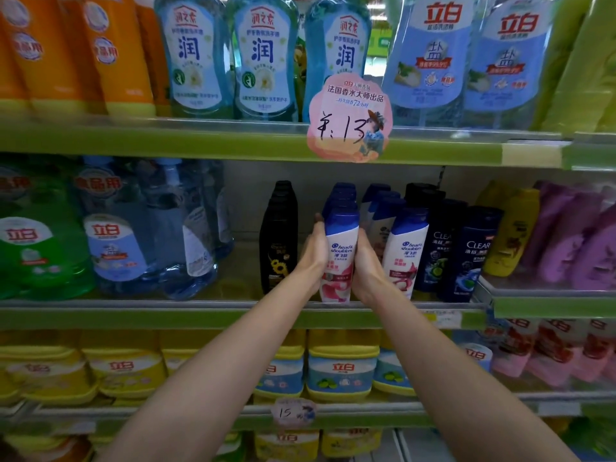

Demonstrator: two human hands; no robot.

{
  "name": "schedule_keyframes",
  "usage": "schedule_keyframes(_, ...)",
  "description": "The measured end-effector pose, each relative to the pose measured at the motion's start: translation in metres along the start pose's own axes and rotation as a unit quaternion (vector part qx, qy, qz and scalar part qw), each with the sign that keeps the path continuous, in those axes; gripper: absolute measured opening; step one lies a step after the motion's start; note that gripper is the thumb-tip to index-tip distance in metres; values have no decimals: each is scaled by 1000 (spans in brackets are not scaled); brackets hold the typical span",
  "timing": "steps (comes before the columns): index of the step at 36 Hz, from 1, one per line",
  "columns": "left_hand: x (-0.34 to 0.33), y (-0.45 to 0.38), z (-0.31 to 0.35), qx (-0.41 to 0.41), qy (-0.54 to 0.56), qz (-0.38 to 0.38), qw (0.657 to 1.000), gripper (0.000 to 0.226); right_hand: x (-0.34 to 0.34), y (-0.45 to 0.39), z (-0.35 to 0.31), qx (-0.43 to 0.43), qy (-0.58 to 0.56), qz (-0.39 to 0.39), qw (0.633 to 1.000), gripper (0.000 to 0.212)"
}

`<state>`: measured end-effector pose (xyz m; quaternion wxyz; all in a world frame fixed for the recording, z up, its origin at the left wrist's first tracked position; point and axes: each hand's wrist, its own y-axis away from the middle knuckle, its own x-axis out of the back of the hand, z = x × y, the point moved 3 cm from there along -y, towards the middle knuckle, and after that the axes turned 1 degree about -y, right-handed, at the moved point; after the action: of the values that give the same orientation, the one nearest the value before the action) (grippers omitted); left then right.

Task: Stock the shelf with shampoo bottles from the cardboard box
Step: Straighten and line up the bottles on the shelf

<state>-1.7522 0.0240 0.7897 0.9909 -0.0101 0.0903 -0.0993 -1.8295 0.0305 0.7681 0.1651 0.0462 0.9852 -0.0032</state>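
Both hands — left (316, 251), right (365, 261) — wrap their fingers round the upright bottle (340, 248) at the shelf (233, 316) front — space lies behind.

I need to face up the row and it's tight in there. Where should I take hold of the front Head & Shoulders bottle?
Probably the white waist of the shampoo bottle, from the front, one palm on each narrow side: it stands upright, and neighbours crowd its back and right.

The shampoo bottle (340, 248) stands at the shelf (213, 316) front, between two neighbouring bottles.
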Motion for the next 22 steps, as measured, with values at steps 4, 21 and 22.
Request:
schedule_keyframes(4, 4, -2, -1, 12, 1, 32, 999, 52, -3, -3, 2, -3, 2, -3, 1000, 42)
schedule_keyframes(21, 6, -3, 3, 24, -29, 86, 996, 58, -3, -10, 6, 7, -32, -15, 999, 41)
schedule_keyframes(22, 7, -3, 7, 13, -45, 88, 995, 60, -3, -10, 6, 5, -31, -12, 999, 42)
